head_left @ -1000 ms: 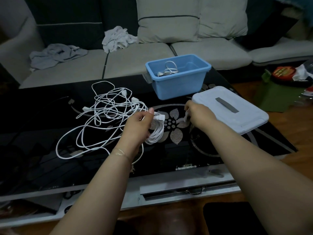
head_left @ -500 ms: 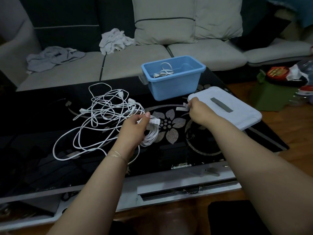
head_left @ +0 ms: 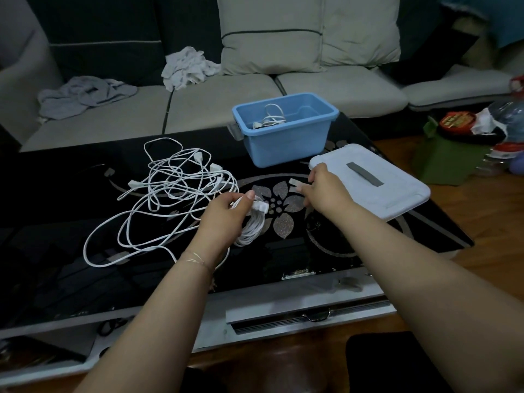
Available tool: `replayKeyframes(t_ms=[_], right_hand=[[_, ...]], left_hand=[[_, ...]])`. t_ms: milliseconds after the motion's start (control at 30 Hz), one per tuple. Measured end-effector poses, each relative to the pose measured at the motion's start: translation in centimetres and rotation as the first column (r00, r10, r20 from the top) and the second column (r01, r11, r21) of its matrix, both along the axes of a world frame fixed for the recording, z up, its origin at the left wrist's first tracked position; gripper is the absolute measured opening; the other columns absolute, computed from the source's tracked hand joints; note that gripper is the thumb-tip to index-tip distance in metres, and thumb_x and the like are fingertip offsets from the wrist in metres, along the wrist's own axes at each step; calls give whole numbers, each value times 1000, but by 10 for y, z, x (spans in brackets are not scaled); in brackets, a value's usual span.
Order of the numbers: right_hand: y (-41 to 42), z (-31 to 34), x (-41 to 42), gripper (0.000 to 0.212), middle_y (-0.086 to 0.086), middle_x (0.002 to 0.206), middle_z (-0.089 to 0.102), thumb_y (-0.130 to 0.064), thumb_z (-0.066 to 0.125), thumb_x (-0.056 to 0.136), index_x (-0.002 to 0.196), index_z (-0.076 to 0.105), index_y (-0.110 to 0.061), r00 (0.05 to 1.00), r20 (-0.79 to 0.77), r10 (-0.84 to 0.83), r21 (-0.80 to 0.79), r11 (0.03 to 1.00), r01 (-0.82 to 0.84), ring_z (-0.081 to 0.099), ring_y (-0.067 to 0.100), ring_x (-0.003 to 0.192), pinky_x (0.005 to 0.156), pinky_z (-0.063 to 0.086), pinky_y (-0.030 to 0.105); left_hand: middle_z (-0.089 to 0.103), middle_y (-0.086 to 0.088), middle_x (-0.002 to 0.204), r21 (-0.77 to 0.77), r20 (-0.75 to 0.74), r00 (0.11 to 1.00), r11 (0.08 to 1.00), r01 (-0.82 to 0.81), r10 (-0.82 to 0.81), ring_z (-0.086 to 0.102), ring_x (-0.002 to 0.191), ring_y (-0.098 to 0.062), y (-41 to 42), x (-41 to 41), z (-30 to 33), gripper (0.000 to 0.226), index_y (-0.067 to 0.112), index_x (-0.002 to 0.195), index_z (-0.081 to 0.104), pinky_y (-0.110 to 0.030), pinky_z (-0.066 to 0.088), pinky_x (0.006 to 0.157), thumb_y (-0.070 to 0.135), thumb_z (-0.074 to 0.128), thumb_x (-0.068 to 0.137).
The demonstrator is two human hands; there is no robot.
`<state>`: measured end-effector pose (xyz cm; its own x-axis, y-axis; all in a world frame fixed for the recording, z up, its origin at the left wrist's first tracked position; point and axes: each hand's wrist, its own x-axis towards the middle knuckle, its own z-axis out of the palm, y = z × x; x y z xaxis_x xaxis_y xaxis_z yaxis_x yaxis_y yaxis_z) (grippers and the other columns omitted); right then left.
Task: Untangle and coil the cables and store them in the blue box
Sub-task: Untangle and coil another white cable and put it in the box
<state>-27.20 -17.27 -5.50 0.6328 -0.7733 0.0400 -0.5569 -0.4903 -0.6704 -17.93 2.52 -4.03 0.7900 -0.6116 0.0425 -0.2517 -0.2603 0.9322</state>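
My left hand (head_left: 224, 217) grips a coiled white cable (head_left: 251, 231) just above the black glass table (head_left: 71, 251), with its plug sticking out past my thumb. A loose tangle of white cables (head_left: 175, 182) spreads on the table to the left, and one strand still runs to the coil. My right hand (head_left: 326, 191) pinches a small pale strip (head_left: 295, 183) in front of the corner of the white lid (head_left: 377, 182). The open blue box (head_left: 286, 143) stands at the far side of the table with one coiled cable (head_left: 269, 120) inside.
A grey sofa (head_left: 215, 106) with crumpled cloths (head_left: 187, 66) runs behind the table. A green bag and packets (head_left: 465, 143) sit on the wooden floor at the right. The table's metal front edge and drawer handle (head_left: 314, 316) are close to me.
My right hand has risen from the table surface to the lid's near corner, still pinching the pale strip. My left hand keeps hold of the coil in about the same place.
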Motion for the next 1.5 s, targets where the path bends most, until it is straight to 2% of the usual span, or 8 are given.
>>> replayKeyframes(t_ms=[233, 400, 600, 767, 900, 1067, 1300, 1500], right_hand=[[2, -3, 0, 21, 7, 83, 69, -34, 64, 87, 84, 54, -16, 998, -51, -41, -50, 998, 38, 61, 25, 83, 77, 50, 39], [3, -5, 0, 19, 13, 95, 69, -15, 49, 96, 91, 65, -7, 995, -102, 0, -101, 995, -11, 61, 33, 92, 74, 45, 30], [21, 4, 5, 29, 13, 100, 62, -8, 47, 94, 122, 39, -7, 997, -72, -1, -113, 994, -7, 58, 30, 93, 73, 45, 36], [21, 9, -1, 25, 12, 96, 65, -31, 59, 92, 100, 58, -7, 997, -55, -48, -187, 982, 36, 59, 32, 92, 74, 46, 37], [14, 7, -4, 18, 12, 94, 68, -25, 57, 93, 96, 67, -10, 999, -41, -32, -178, 984, 24, 61, 32, 92, 74, 48, 35], [12, 5, -3, 24, 17, 96, 65, -16, 52, 94, 112, 40, -5, 999, 21, -45, -86, 995, 47, 62, 34, 90, 80, 50, 43], [4, 15, -9, 25, 5, 80, 57, -28, 69, 86, 82, 49, -13, 997, 41, -69, -79, 994, 73, 53, 24, 80, 63, 33, 30], [1, 10, -11, 25, 5, 76, 57, -27, 68, 87, 79, 49, -12, 996, 57, -70, -84, 994, 75, 52, 25, 76, 61, 31, 29]], left_hand=[[56, 7, 66, 9, -6, 1000, 1000, -2, 2, 49, 58, -10, 2, -3, 2, 25, 20, 87, 66, -29, 40, 67, 43, 58, 91], [55, 8, 64, 8, -10, 1000, 1000, -3, 3, 47, 56, -9, 3, -3, 3, 23, 20, 86, 66, -29, 39, 66, 41, 59, 92], [54, 9, 66, 26, -5, 1000, 1000, -15, 16, 47, 56, -7, 3, -9, 7, 29, 14, 97, 67, -26, 38, 59, 41, 58, 92], [55, 10, 67, 17, 2, 1000, 1000, -6, 6, 46, 53, -1, 6, -15, 11, 24, 15, 94, 67, -20, 37, 53, 37, 58, 93], [55, 9, 68, 14, 5, 1000, 1000, -16, 16, 47, 56, -2, 8, -14, 10, 24, 14, 94, 67, -23, 39, 55, 36, 59, 93], [56, 6, 67, 26, 8, 1000, 1000, -16, 16, 47, 55, -6, 8, -14, 10, 27, 11, 96, 68, -24, 38, 55, 36, 60, 92], [56, 6, 67, 33, 19, 1000, 999, -22, 21, 47, 54, -6, 9, -14, 11, 27, 11, 96, 68, -25, 37, 55, 37, 60, 92], [56, 5, 66, 30, 16, 1000, 999, -23, 22, 46, 53, -6, 8, -13, 10, 28, 10, 96, 69, -24, 37, 53, 37, 60, 92]])
